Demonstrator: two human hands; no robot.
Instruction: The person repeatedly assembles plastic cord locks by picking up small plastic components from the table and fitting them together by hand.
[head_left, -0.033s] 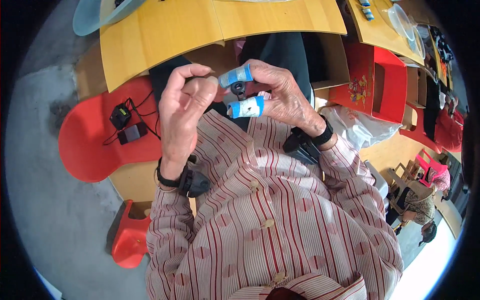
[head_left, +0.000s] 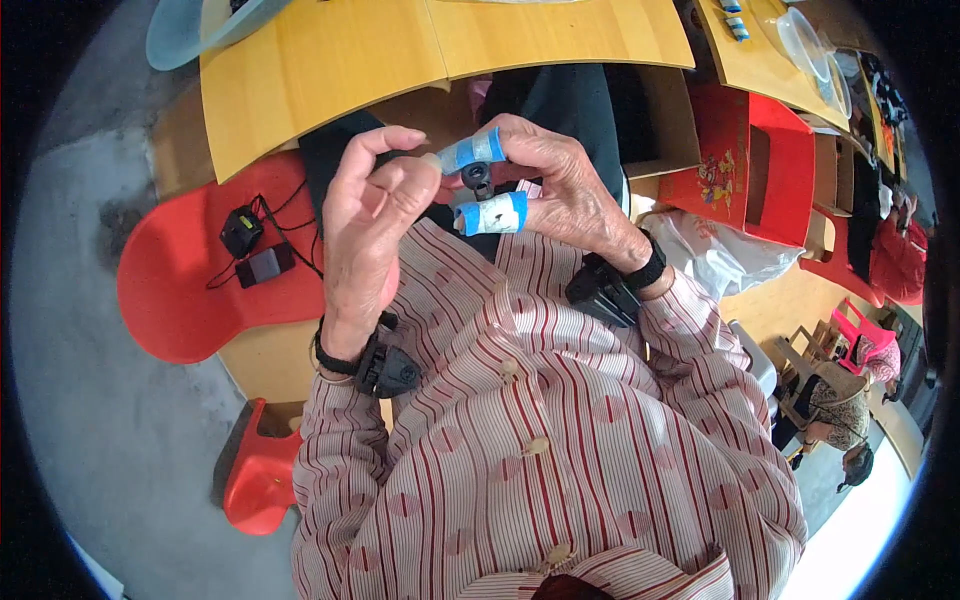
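Small black part (head_left: 479,179), maybe a clip or little fitting, is pinched in the right hand (head_left: 560,190) in front of the person's chest, above the lap and just below the near edge of the yellow wooden table (head_left: 330,60). Two fingers (head_left: 492,213) of this hand are wrapped with blue tape, and the black part sits between them. The left hand (head_left: 370,215) is raised beside it with fingers curled loosely; its thumb tip touches the taped upper finger, but I cannot tell if it grips the part itself. Both wrists carry a black strap with a small black device (head_left: 388,370) on it. The person wears a shirt (head_left: 560,440) with red and pale stripes.

On the person's left side stands a red plastic chair (head_left: 190,290), and on its seat lie two little black boxes (head_left: 255,250) with thin wires. A second red stool (head_left: 255,480) is lower, near the left elbow. At the table's far left corner rests a pale blue dish (head_left: 190,35). On the right side there is a red cardboard box (head_left: 750,170) and a white plastic bag (head_left: 710,255).
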